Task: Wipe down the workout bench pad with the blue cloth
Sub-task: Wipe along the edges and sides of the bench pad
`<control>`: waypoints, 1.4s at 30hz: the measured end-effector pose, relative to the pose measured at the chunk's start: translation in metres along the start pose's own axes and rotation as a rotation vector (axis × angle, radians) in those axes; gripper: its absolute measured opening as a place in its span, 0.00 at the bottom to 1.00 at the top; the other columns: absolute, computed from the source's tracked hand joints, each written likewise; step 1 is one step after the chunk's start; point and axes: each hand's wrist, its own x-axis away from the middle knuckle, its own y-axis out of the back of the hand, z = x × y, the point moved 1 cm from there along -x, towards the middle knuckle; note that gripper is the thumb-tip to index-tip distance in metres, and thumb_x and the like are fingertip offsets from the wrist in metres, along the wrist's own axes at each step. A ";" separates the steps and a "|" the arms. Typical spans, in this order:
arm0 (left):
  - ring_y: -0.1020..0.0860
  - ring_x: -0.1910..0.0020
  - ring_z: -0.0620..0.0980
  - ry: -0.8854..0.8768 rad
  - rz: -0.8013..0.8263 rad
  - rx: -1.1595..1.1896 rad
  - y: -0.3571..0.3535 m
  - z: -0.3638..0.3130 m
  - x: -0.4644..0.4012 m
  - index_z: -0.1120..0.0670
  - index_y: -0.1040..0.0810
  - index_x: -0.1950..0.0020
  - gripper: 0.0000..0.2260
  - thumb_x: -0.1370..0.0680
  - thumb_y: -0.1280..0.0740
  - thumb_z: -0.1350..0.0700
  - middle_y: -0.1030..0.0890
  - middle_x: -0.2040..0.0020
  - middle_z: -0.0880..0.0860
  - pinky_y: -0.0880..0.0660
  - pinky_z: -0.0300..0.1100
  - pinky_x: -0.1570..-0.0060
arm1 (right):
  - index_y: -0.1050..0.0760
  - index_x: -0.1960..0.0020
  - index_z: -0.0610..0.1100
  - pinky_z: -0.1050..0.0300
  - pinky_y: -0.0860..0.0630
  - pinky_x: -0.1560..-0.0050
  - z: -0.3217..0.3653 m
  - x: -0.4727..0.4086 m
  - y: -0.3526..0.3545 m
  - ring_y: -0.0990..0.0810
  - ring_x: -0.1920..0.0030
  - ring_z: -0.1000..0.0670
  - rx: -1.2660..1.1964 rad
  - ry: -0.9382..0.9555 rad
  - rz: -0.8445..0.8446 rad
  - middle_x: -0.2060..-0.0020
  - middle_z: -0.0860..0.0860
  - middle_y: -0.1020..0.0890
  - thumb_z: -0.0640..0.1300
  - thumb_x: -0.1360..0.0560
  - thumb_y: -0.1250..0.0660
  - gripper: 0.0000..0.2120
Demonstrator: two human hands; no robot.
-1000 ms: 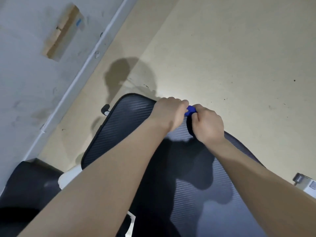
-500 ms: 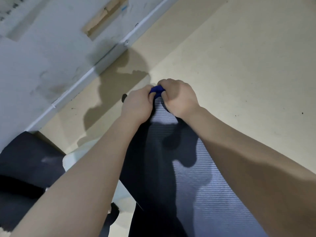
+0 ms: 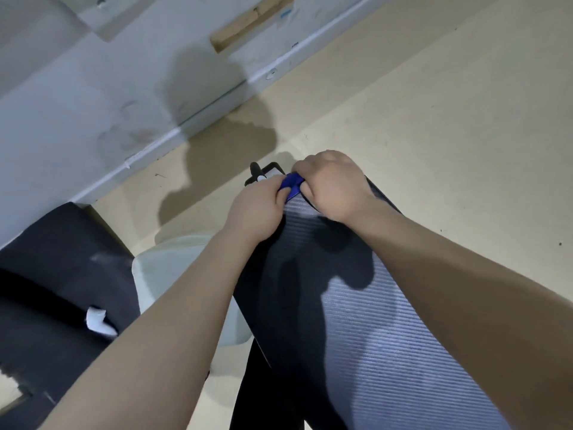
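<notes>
The black ribbed bench pad (image 3: 366,336) runs from the bottom of the view up to its far end near the middle. A small bunch of blue cloth (image 3: 291,183) shows between my two fists at that far end. My left hand (image 3: 257,209) and my right hand (image 3: 333,184) are both closed on the cloth, knuckles nearly touching, pressing it onto the pad. Most of the cloth is hidden inside the hands. My forearms cast dark shadows over the pad's middle.
A white wall with a baseboard (image 3: 186,131) runs diagonally at upper left. A dark padded object (image 3: 52,274) and a white part (image 3: 173,274) lie left of the bench. A black knob of the frame (image 3: 257,169) sticks out beyond the pad's end. Beige floor (image 3: 449,135) spreads to the right.
Both hands, still gripping the cloth, have stayed at the pad's far end. The view has turned, so the wall and the dark object at left now fill more of the frame.
</notes>
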 end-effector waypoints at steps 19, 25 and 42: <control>0.24 0.44 0.58 0.086 -0.019 0.131 0.006 0.045 0.040 0.53 0.25 0.37 0.14 0.19 0.45 0.54 0.19 0.44 0.56 0.35 0.42 0.55 | 0.27 0.43 0.44 0.53 0.37 0.40 0.046 -0.007 -0.008 0.26 0.44 0.43 0.093 0.074 0.127 0.48 0.45 0.21 0.42 0.26 0.44 0.13; 0.23 0.48 0.58 0.098 -0.066 0.159 -0.001 0.062 0.042 0.55 0.25 0.39 0.13 0.19 0.45 0.56 0.18 0.48 0.57 0.34 0.42 0.55 | 0.25 0.60 0.38 0.52 0.30 0.54 0.064 -0.001 -0.033 0.23 0.60 0.39 0.050 0.004 -0.073 0.66 0.41 0.20 0.41 0.31 0.45 0.12; 0.24 0.64 0.47 0.190 0.207 0.671 0.050 0.053 0.158 0.53 0.23 0.58 0.06 0.27 0.32 0.50 0.21 0.62 0.51 0.29 0.39 0.59 | 0.24 0.51 0.44 0.58 0.31 0.60 0.119 0.135 -0.001 0.26 0.62 0.51 -1.052 -0.334 0.141 0.62 0.48 0.21 0.37 0.24 0.42 0.09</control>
